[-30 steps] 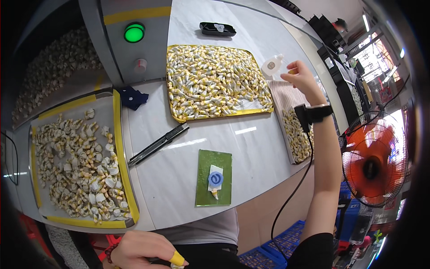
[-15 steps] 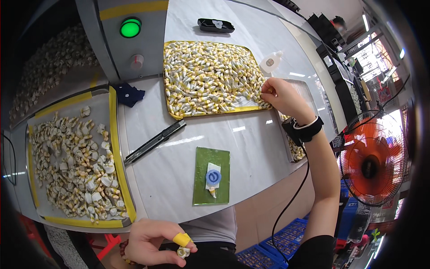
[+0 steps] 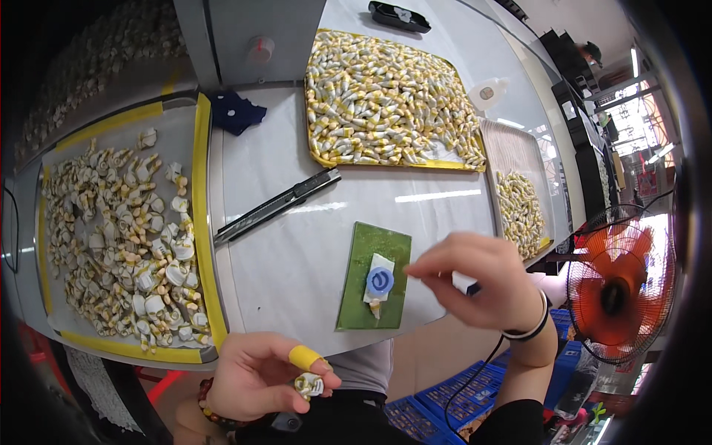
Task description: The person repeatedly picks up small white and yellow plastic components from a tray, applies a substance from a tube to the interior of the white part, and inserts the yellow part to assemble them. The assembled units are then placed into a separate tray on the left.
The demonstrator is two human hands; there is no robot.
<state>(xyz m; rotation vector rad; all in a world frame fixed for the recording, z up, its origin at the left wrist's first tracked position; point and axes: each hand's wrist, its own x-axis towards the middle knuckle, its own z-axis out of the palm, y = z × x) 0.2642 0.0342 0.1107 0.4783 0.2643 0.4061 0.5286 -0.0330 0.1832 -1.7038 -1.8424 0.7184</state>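
Observation:
My left hand (image 3: 256,374), with yellow tape around one finger, pinches a small white-and-gold ornament (image 3: 309,384) between thumb and forefinger, near the table's front edge. My right hand (image 3: 482,285) hovers just right of a green rectangular plate (image 3: 347,304). Its thumb and forefinger are pressed together; whatever they may hold is too small to make out. On the plate lies a white patch (image 3: 382,263) bearing a blue round piece (image 3: 380,280), and a tiny white-and-yellow cone (image 3: 376,310) sits just below.
At the far side, a tray (image 3: 437,165) brims with white-and-yellow cones. The left tray (image 3: 202,170) holds white-and-gold ornaments; another tray (image 3: 545,178) stands right. A box cutter (image 3: 278,205) lies mid-table, with a white bottle (image 3: 488,92) behind. An orange fan (image 3: 614,295) stands right.
My right hand has moved from the far tray's front right corner toward me, to beside the green plate. The left hand has risen slightly, still pinching the ornament. The whole view has shifted.

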